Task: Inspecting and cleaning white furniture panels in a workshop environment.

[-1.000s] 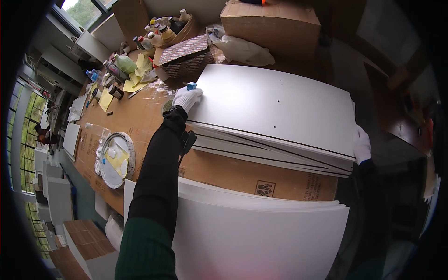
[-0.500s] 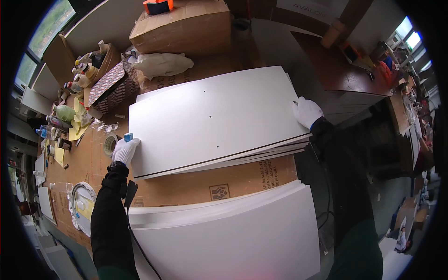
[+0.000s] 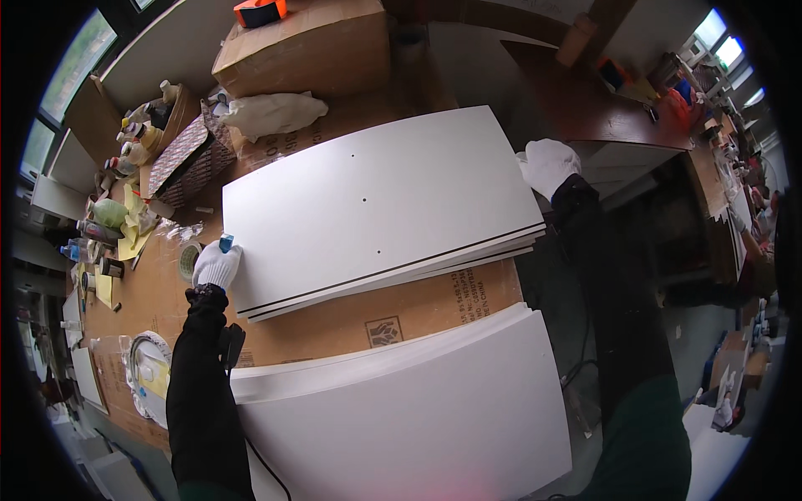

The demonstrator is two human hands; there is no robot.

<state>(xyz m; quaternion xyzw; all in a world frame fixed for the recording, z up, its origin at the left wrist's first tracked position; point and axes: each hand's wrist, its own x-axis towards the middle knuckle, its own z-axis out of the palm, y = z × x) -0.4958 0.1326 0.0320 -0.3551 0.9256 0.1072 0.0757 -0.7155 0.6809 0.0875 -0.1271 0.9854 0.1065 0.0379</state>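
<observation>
A white panel (image 3: 376,217) with three small dark holes and a dark line along its near edge lies on top of a stack of similar panels (image 3: 501,247). My left hand (image 3: 217,266), in a white knit glove, rests against the panel's left edge. Its fingers are closed round a small blue block-like piece (image 3: 225,242), whose kind I cannot make out. At the far right edge, my gloved right hand (image 3: 551,167) is curled with its fingertips on the panel's side.
Another stack of white panels (image 3: 409,409) lies nearer me. Cardboard (image 3: 326,334) covers the table. A tape roll (image 3: 190,260), a lid with white residue (image 3: 150,371), bottles (image 3: 146,136) and a carton (image 3: 305,50) stand around. A cable (image 3: 267,468) runs by my left forearm.
My right hand has slid farther along the panel's right edge. The top panel now covers the sheet that stuck out behind it. The whole view has shifted slightly.
</observation>
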